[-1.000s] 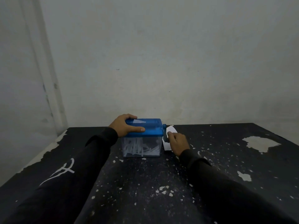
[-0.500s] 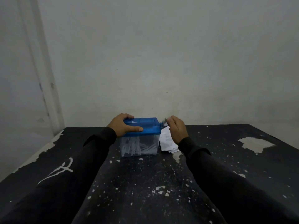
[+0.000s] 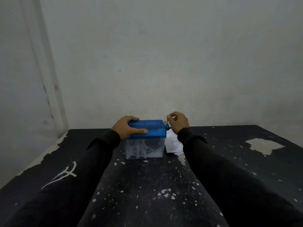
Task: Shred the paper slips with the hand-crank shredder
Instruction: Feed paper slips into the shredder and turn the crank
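The hand-crank shredder (image 3: 146, 138), blue lid over a clear bin of white paper strips (image 3: 142, 149), stands on the chipped black table (image 3: 147, 185) near the wall. The left hand (image 3: 127, 128) grips the lid's left end, thumb along its front edge. The right hand (image 3: 177, 122) pinches the crank (image 3: 166, 124) at the lid's right end. Paper slips (image 3: 173, 143) lie just right of the bin, their print too small to read. A white scrawled mark (image 3: 63, 175) shows on the left sleeve.

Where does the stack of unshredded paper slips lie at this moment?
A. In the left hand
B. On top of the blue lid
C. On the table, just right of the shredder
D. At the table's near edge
C: the white paper slips lie flat on the table, beside the clear bin of the shredder, under the right hand.
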